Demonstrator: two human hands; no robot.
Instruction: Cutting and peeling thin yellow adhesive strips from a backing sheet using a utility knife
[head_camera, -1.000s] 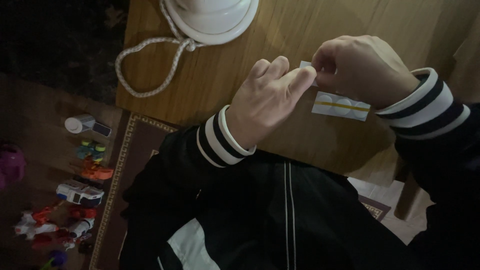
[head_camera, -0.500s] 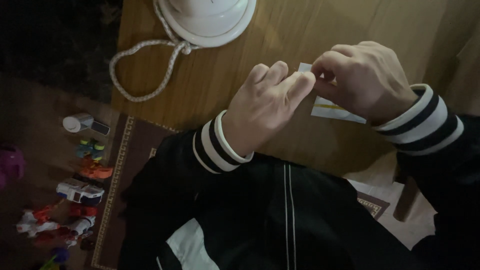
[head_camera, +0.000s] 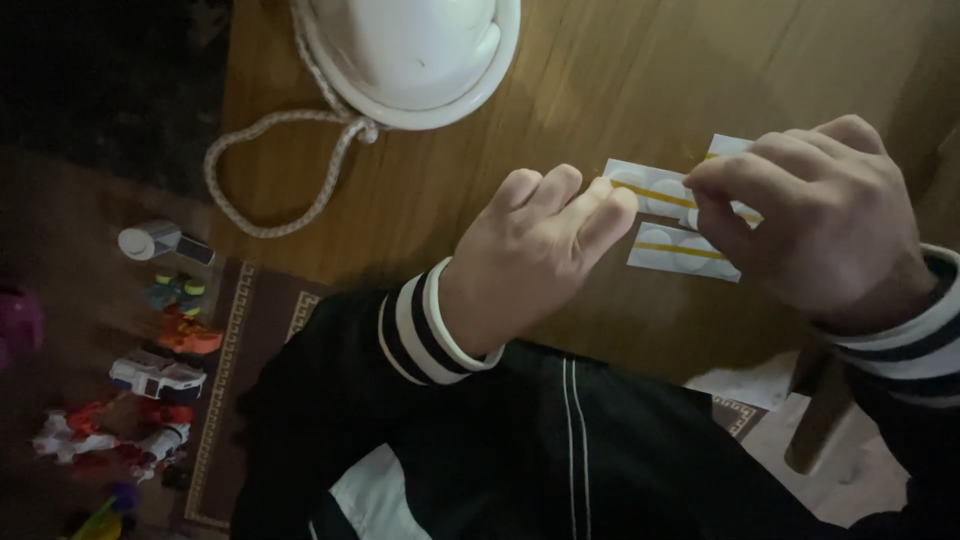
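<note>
My left hand (head_camera: 535, 250) sits at the middle of the wooden table (head_camera: 620, 70), its fingers curled, the fingertips pressing the left end of a white sticker strip (head_camera: 650, 188) with round pads and a yellow line. My right hand (head_camera: 820, 220) pinches the same strip at its right end with thumb and forefinger. A second like strip (head_camera: 685, 252) lies flat on the table just below it. The corner of a third strip (head_camera: 725, 147) shows behind my right fingers. Both wrists wear black sleeves with white stripes.
A round white dish-like object (head_camera: 410, 55) with a looped white rope (head_camera: 270, 180) rests at the table's far edge. On the floor to the left stand several small toys (head_camera: 155, 375), a white cylinder (head_camera: 150, 240) and a patterned rug (head_camera: 235, 400). My black jacket fills the lower frame.
My hands were pinched close together over a small white piece. Now they are a little apart with a strip stretched between them, and more strips show on the table.
</note>
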